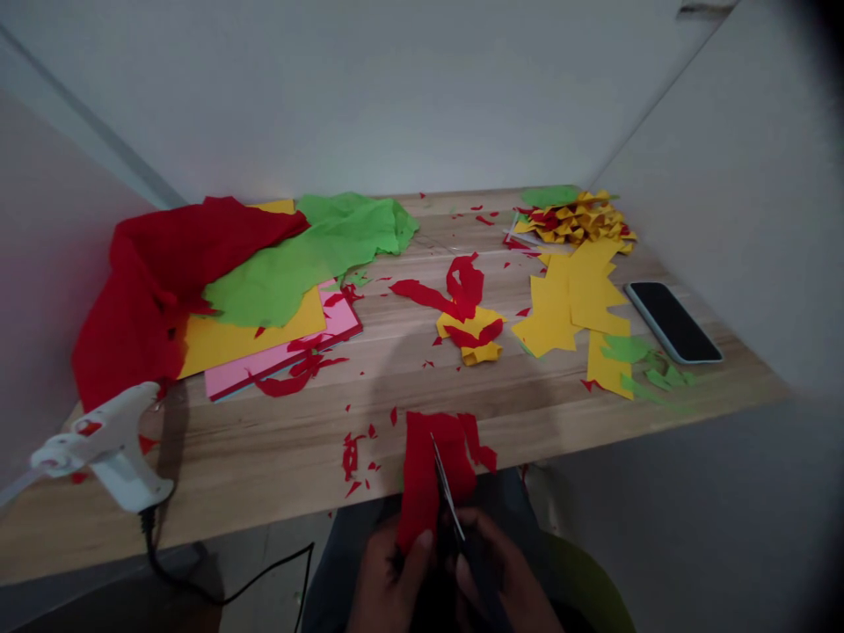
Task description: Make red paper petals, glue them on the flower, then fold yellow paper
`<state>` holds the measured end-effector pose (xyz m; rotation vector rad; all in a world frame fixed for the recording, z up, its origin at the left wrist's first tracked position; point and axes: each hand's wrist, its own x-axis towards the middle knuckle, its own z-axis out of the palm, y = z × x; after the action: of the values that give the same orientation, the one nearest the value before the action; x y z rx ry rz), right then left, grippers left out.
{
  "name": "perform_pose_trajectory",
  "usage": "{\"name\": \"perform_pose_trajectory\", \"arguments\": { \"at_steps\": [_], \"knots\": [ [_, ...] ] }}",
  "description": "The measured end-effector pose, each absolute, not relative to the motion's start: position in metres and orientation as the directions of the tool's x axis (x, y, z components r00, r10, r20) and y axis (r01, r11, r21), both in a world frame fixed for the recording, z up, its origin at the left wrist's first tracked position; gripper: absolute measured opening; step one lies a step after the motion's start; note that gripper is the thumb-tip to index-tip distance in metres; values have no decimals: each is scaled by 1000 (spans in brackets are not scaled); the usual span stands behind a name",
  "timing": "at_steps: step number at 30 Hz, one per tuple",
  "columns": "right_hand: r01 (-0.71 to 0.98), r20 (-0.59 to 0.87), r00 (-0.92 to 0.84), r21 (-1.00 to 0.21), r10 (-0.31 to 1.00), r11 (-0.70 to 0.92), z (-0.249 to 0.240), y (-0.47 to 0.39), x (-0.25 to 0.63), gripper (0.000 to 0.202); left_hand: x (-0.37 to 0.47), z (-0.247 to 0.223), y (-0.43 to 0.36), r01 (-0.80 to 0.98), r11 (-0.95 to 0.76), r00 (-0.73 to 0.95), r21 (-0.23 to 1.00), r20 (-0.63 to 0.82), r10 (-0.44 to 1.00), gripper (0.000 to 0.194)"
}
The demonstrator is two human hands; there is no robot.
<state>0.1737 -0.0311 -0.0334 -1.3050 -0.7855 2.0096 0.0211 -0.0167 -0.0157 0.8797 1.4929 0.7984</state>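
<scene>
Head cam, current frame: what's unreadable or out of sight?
All head view:
- Scissors handles: mostly covered by the right hand, in shadow.
- Lower end of the red piece: behind the left hand, dark.
- Pale rod at the glue gun: cut off by the left edge.
- Black cord: leaves at the bottom edge.
- Phone display: dark, nothing legible.
</scene>
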Motion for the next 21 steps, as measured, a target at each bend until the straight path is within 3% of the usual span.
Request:
{"name": "perform_pose_trajectory", "arguments": {
  "at_steps": [4,12,21],
  "knots": [
    [-186,-573,-379,-722,727,-666,-32,-18,172,72,20,-13,-16,73,522,-4,850,-523,852,59],
    [-250,-648,-295,-657,702,-711,-7,-1,164,78,18,-21,-17,101,505,7,857,-509,861,58],
    [-234,-666,-278,-652,693,-721,-7,8,165,72,16,-16,-19,119,501,120,857,-514,849,60]
  ]
}}
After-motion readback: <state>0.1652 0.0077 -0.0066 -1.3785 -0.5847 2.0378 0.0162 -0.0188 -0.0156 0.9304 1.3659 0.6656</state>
